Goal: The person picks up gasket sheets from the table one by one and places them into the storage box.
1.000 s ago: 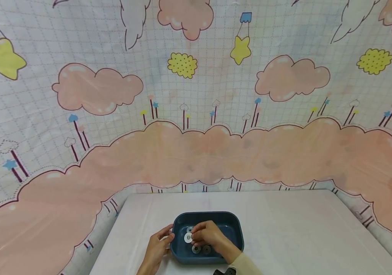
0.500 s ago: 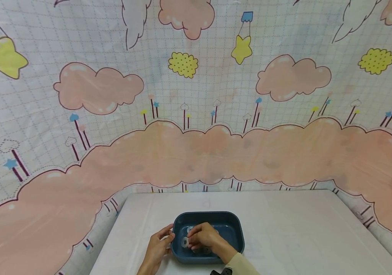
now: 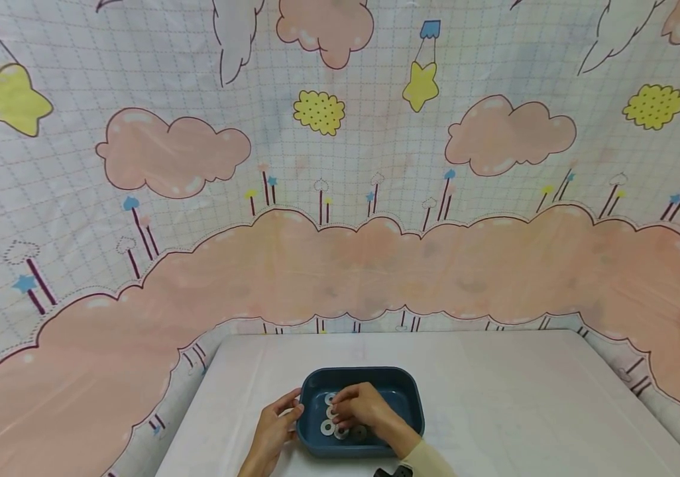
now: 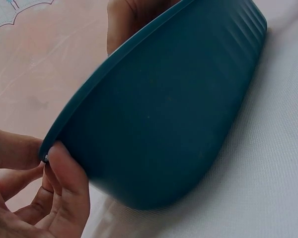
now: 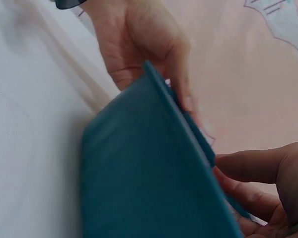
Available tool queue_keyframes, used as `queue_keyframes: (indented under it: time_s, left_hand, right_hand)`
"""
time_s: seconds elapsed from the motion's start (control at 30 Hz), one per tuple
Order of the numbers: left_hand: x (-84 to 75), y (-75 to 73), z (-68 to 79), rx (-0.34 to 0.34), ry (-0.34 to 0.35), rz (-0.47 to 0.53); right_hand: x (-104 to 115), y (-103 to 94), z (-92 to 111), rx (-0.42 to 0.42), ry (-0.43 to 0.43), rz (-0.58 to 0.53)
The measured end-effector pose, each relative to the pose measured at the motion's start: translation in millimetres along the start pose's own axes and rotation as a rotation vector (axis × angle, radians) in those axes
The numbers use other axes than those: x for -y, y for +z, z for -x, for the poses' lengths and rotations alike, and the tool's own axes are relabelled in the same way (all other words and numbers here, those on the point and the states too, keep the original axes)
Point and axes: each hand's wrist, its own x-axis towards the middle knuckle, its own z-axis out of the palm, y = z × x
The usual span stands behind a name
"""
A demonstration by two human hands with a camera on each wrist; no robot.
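A dark blue tray (image 3: 346, 452) stands near the table's front. My left hand (image 3: 271, 427) pinches its left rim; in the left wrist view the thumb (image 4: 72, 178) lies along the outer wall. Several flat ring washers lie on the tray's left floor: a pale washer (image 3: 328, 427) in front, another washer (image 3: 341, 432) beside it, a darker washer (image 3: 358, 433) by the palm, and a washer (image 3: 331, 398) at the back. My right hand (image 3: 370, 407) reaches over the tray, bent fingertips right at a washer (image 3: 331, 412); I cannot tell whether they grip it. The rim hides these fingertips in the right wrist view.
A white-covered table (image 3: 513, 397) extends around the tray. Behind it hangs a printed cloth (image 3: 376, 265) with clouds and stars. A small black device (image 3: 396, 471) sits at the right wrist, by the pale sleeve (image 3: 429, 460).
The right hand dips forward-left with a pale washer, which now lies at the tray's left front. The hand then draws back up to another washer. My left hand stays on the rim.
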Motion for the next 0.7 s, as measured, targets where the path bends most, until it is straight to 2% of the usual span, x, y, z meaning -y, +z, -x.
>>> queue_keyframes:
  time_s: [0.33,0.57,0.7]
  left_hand:
    - [-3.6,-0.5,2.1,-0.015,-0.003,-0.017]
    - [-0.2,-4.1,2.7,0.001,-0.075,-0.019]
    - [0.4,-5.4,1.4,-0.015,-0.069,-0.036]
  right_hand:
    - [10.5,-24.9,14.4,0.003,-0.076,-0.039]
    - [17.5,-43.4,25.6,-0.015,-0.119,-0.034]
    - [21.5,-55.9,31.7,-0.033,-0.137,-0.043]
